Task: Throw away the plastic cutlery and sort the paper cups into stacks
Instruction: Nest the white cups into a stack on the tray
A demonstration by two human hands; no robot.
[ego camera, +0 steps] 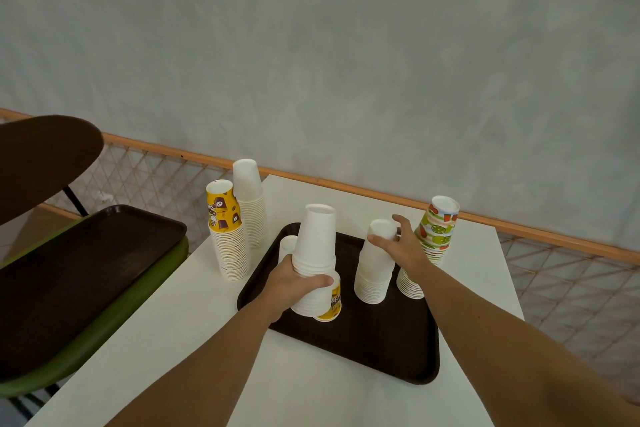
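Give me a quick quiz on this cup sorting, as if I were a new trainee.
1. True or false: the left hand grips the tall white cup stack.
2. The right hand holds the top of which stack? A) coffee-print, B) shorter white cup stack, C) fruit-print.
3. How many cup stacks stand on the white table left of the brown tray?
Key: 1 true; 2 B; 3 two.
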